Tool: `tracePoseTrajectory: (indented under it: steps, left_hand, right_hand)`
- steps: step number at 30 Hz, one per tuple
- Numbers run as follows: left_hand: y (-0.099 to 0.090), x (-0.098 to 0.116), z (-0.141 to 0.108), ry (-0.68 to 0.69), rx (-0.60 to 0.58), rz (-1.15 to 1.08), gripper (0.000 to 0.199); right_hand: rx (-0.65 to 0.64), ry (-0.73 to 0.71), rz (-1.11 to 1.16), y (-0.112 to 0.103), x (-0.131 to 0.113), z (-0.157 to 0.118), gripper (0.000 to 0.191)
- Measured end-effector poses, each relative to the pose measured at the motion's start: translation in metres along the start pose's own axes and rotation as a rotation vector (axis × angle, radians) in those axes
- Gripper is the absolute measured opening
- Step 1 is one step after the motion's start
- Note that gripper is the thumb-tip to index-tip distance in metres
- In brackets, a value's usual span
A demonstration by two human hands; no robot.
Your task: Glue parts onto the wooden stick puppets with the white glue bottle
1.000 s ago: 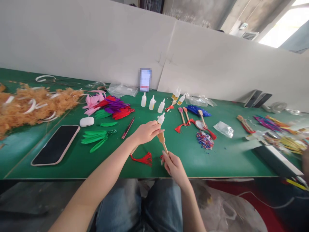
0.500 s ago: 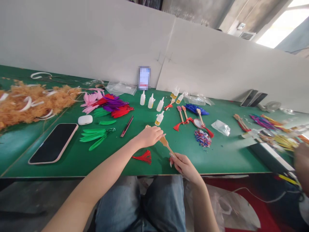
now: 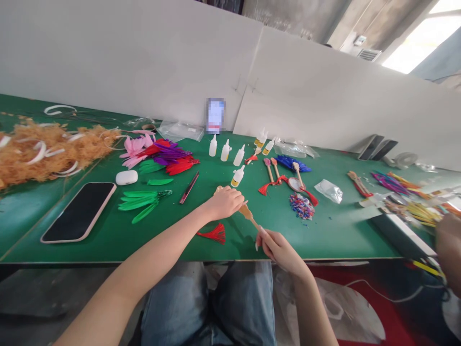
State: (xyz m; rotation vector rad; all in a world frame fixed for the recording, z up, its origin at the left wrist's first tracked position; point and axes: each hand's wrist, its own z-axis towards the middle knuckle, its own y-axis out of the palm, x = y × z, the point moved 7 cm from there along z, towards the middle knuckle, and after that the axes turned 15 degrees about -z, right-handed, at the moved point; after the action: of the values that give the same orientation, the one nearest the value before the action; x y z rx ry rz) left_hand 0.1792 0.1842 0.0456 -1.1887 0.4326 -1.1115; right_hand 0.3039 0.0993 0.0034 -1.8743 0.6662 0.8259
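Centrally, head view: tan, wooden-looking stick slants between both hands near the front of the green table. Left hand folds its fingers over the broad part; fingertip contact underneath hidden. Right hand pinches the slim end. Glue-style bottle stands just beyond the left hand; red tassel lies nearer the edge. Stick judged light, stiff, perhaps smooth; slim neck likely the weak spot, broad part the steadier hold
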Motion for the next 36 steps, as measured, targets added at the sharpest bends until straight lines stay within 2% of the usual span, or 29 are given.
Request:
tracePoseTrajectory:
  steps: [10,14,16,18,20,21,23,26,30,36]
  left_hand:
    - [0.001,0.005,0.001,0.013,0.01,-0.012,0.037]
    - [-0.008,-0.012,-0.002,-0.028,0.057,-0.007,0.034]
    - [-0.021,-0.029,-0.006,-0.111,0.141,-0.03,0.033]
    - [-0.04,-0.046,-0.012,-0.27,0.318,-0.096,0.031]
    - [-0.051,-0.051,-0.016,-0.351,0.452,-0.246,0.032]
    - [-0.05,-0.048,-0.015,-0.355,0.468,-0.327,0.033]
    - [-0.044,-0.036,-0.01,-0.311,0.421,-0.452,0.035]
    - [-0.035,-0.022,-0.006,-0.249,0.333,-0.51,0.036]
    - [-0.033,-0.022,-0.007,-0.207,0.298,-0.465,0.034]
    - [-0.019,-0.017,-0.003,-0.112,0.132,-0.322,0.033]
  right_hand:
    - [0.109,0.059,0.002,0.01,-0.002,-0.005,0.054]
    - [0.128,0.064,0.053,0.011,-0.003,-0.012,0.054]
    - [0.141,0.087,0.094,0.01,0.002,-0.017,0.055]
    - [0.188,0.1,0.122,0.006,0.007,-0.021,0.056]
    - [0.234,0.088,0.139,0.004,0.007,-0.022,0.057]
    - [0.238,0.08,0.15,0.005,0.006,-0.02,0.057]
    - [0.227,0.067,0.182,0.009,0.001,-0.015,0.057]
    - [0.223,0.061,0.207,0.016,-0.006,-0.007,0.057]
    - [0.205,0.042,0.198,0.023,-0.011,-0.001,0.056]
    - [0.19,0.038,0.168,0.028,-0.007,0.001,0.054]
